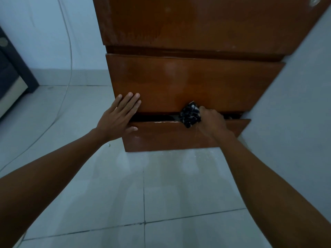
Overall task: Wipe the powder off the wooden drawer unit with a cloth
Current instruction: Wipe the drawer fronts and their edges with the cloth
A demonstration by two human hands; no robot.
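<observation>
Here, right hand (212,122) bunched tight on dark patterned cloth (190,114), frame centre, pressed at top edge of lowest drawer (179,136) — likely wiping powder there. Left hand (118,116) fingers spread flat on wooden drawer unit (188,81), grasping nothing — probably steadying.

Wooden drawer unit (188,83): top cut by upper frame edge; right flank hidden behind the wall (295,104). Bottom drawer (170,136) ajar; interior too dark to make out. Cloth (190,115): part hidden inside right hand (212,122); pattern unclear. Right fingers curled under, out of sight. Pale knob (314,0) at top right clipped by frame. Dark furniture (10,68) at left cut off. Thin cable (69,51) runs out of frame at the top. Both forearms exit at the bottom and side edges.
</observation>
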